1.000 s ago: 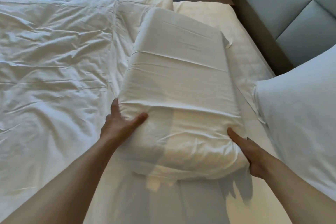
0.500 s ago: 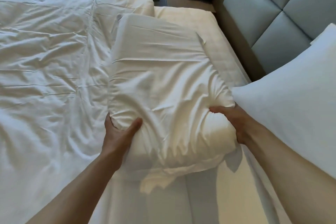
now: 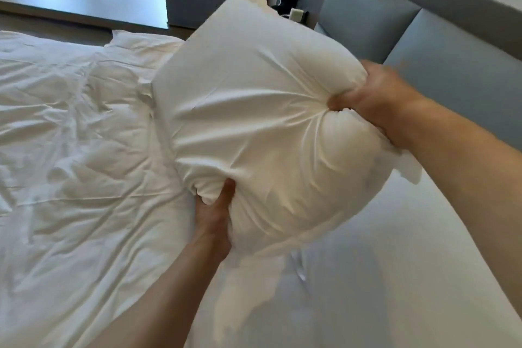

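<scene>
We hold the plump white fabric pillow (image 3: pixel 254 110) above the white bed (image 3: pixel 70 178), long axis near-to-far; left hand (image 3: pixel 214 217) grips its near edge, right hand (image 3: pixel 378 99) clutches its right edge, nearer the grey padded headboard (image 3: pixel 452 70).

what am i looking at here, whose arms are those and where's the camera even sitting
There is no machine here: these are a person's two bare arms. The picture comes from a wide-angle camera worn on that person's head, looking forward and down, so you see the scene much as they do.

Below is a bed. A crumpled white duvet covers its left side, and the plain sheet shows on the right. A grey padded headboard runs along the far right.

Both hands hold one white pillow up off the bed. The left hand grips its lower edge, and the right hand digs into its right edge, bunching the cloth.
</scene>
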